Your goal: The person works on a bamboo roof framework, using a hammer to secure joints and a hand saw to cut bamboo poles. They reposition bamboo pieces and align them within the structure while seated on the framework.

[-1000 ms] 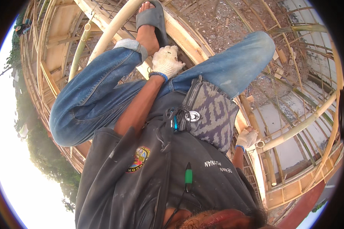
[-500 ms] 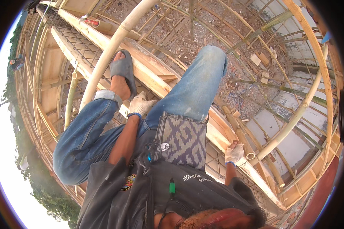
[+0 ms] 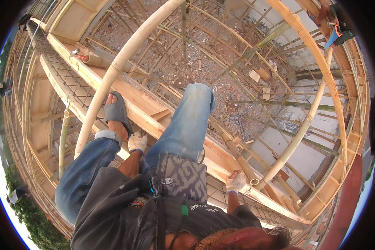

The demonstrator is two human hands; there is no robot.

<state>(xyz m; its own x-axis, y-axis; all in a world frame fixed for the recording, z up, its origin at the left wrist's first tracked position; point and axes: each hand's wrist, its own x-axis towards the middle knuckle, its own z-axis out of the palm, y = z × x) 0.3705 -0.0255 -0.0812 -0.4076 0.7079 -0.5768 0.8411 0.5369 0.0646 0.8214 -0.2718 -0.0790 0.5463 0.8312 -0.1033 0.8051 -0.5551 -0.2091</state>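
My left hand (image 3: 137, 142), in a pale work glove, is closed over the edge of a long wooden board (image 3: 125, 154), just beside my grey sandal (image 3: 117, 112). Its fingertips are partly hidden. My right hand (image 3: 236, 182), gloved too, has its fingers bent round the upper edge of the wooden formwork board (image 3: 214, 170) on the other side of my legs. The cut end of a bamboo pole (image 3: 254, 182) sticks out close by it. Between the boards runs a steel rebar cage (image 3: 73, 81). A patterned pouch (image 3: 182, 177) hangs at my waist.
A thick bamboo pole (image 3: 112, 71) crosses over the boards by my foot. A red-handled hammer (image 3: 80, 56) lies farther up the beam. Far below is rubble-strewn ground (image 3: 212, 81) among bamboo props. At the upper right, another person (image 3: 339, 25) is beside a blue object (image 3: 332, 38).
My view has shifted, so hands, legs and boards appear farther left and lower. The person at the upper right has come into view. Both hands stay at the boards.
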